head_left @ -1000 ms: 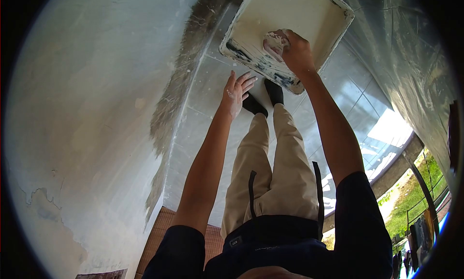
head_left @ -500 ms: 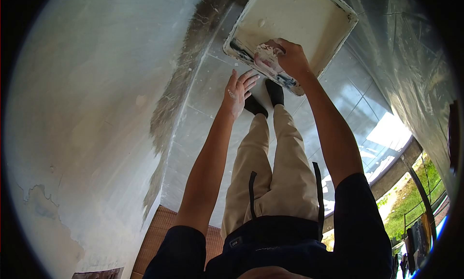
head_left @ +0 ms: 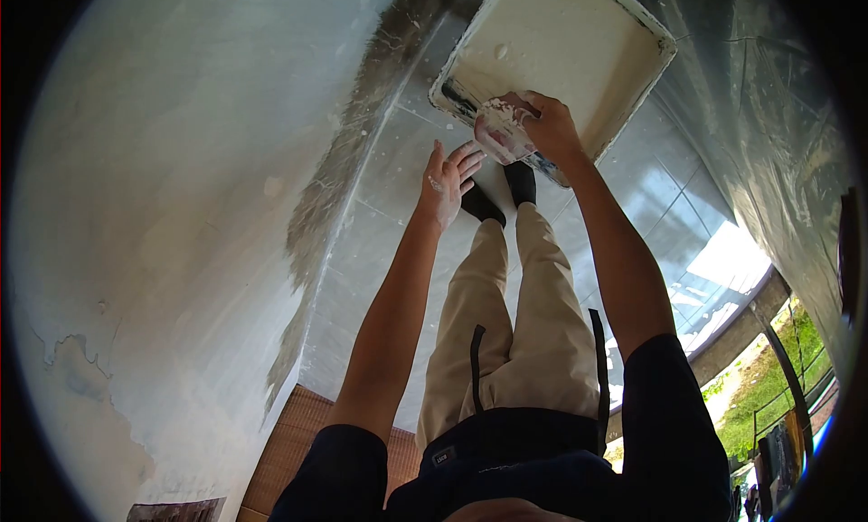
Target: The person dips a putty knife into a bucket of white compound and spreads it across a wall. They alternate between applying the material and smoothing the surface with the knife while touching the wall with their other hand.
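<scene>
My right hand [head_left: 549, 127] grips a flat, reddish spreader [head_left: 504, 131], its surface smeared with white putty. The spreader overlaps the near edge of a cream-coloured tray [head_left: 667, 56], whose rim is crusted with white and dark residue. Part of the spreader is hidden behind my fingers. Left of it, my left hand [head_left: 442, 186] is open with fingers apart and palm up, holding nothing. White smears mark its fingers and palm, and its fingertips come close to the spreader's lower left edge.
A patchy, pale wall [head_left: 181, 206] rises on the left, with a rough grey strip [head_left: 348, 147] along its base. My feet in dark socks [head_left: 520, 184] stand on grey floor tiles [head_left: 362, 242] beneath the tray. Plastic sheeting [head_left: 750, 97] hangs at the right.
My right hand has drawn the spreader up from inside the tray's near side to over its edge, closer to my left hand. The left hand stays nearly still.
</scene>
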The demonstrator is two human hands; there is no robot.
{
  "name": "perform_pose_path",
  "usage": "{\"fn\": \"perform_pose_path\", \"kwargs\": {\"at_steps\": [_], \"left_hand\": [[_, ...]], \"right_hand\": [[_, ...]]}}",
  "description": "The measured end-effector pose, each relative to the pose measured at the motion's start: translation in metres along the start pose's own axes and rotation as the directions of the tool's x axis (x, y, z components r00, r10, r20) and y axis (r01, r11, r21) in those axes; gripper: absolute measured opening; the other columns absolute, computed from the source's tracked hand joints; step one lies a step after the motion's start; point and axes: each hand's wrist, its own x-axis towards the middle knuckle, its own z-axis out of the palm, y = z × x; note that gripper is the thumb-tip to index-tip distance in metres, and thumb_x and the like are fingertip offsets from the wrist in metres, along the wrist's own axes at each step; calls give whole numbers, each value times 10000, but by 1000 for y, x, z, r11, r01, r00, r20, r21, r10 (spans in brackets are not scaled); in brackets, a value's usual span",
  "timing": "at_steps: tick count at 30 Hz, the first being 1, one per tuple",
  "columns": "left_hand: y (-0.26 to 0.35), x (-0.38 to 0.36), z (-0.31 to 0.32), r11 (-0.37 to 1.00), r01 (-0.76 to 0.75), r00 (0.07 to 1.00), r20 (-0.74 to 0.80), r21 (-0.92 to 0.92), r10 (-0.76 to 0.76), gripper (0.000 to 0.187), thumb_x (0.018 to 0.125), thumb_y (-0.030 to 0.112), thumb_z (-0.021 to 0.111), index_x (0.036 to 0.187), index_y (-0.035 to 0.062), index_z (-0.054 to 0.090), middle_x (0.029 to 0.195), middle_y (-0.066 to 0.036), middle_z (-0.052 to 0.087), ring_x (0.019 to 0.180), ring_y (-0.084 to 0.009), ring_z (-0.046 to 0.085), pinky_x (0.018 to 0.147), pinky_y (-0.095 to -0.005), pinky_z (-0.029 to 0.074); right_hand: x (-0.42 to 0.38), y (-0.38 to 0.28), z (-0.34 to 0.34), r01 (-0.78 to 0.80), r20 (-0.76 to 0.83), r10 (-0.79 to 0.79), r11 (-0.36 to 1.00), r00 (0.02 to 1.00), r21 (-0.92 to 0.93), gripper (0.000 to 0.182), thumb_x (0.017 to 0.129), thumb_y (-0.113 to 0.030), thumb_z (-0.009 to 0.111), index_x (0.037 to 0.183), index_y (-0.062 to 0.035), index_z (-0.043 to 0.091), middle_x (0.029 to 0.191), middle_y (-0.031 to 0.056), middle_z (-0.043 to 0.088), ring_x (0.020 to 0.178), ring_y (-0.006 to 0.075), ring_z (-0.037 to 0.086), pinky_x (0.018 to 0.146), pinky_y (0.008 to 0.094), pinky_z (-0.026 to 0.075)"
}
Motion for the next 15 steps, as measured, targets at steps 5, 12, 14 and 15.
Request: {"fn": "perform_pose_path", "kwargs": {"at_steps": [5,12,14,15], "left_hand": [[1,-4,-1,993,-2,1000,6,-121,3,949,892,732,140,1493,0,184,1530,-219,249,1440,-333,171,1156,-474,35],[32,-28,6,992,-42,999,-20,-120,40,945,899,722,155,1485,-17,197,1531,-208,251,1435,-335,190,1166,-466,73],[50,-37,4,992,-79,997,-19,-96,78,943,898,723,155,1483,-16,206,1531,-205,251,1435,-334,190,1166,-464,75],[61,-43,5,991,-98,995,-19,-86,97,942,898,723,156,1481,-15,215,1532,-203,251,1435,-333,190,1167,-463,78]], "right_hand": [[6,-1,-1,-107,120,68,926,991,361,345,883,-36,558,1217,48,581,1055,117,678,915,165,636,853,286,492],[-1,-64,-23,-144,158,39,661,987,736,362,904,-18,541,1251,86,534,1132,120,630,990,152,596,909,274,468],[-1,-82,-28,-119,155,-5,618,988,777,365,908,-22,537,1257,86,525,1139,124,623,1004,159,594,921,278,464],[-2,-93,-30,-110,146,-17,577,989,810,364,912,-23,531,1260,85,517,1136,124,619,1007,168,597,924,280,462]]}}
